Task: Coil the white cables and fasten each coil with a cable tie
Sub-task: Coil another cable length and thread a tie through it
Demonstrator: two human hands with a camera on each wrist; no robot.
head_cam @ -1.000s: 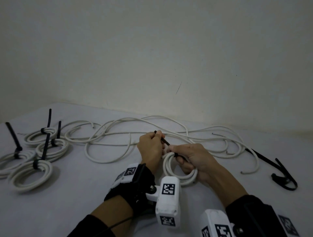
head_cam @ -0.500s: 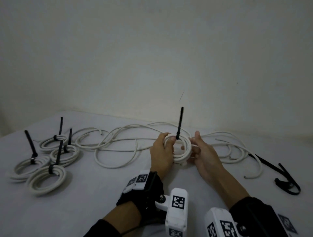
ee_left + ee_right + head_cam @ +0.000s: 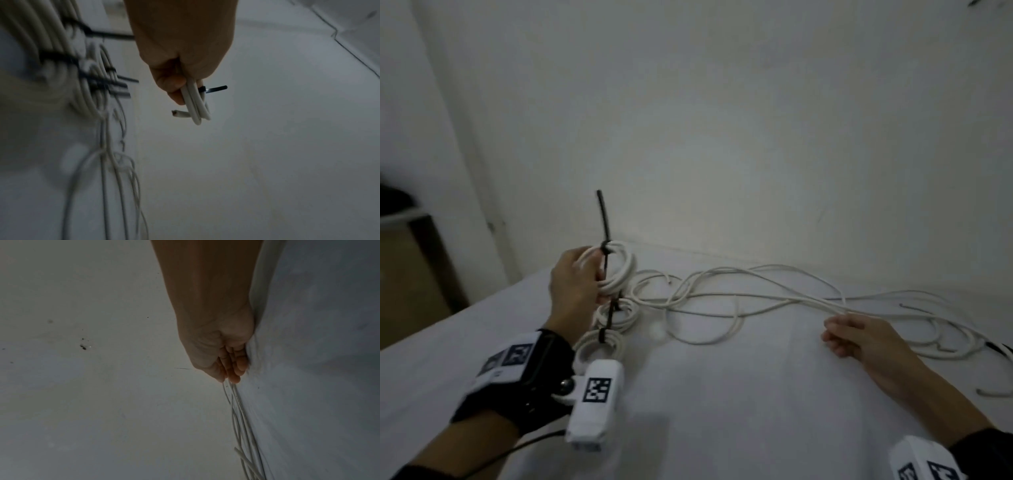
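Tied coil (image 3: 619,270) upright in left hand (image 3: 577,287) grip, above table (image 3: 722,394).

White sheet (image 3: 722,411) under all; pale wall (image 3: 722,137) behind; dark furniture (image 3: 400,212) far left

Bare white tabletop (image 3: 705,411) is left open between the two forearms. The far side is crossed by loose white cables (image 3: 739,294), and tied coils (image 3: 613,315) are stacked at the left.
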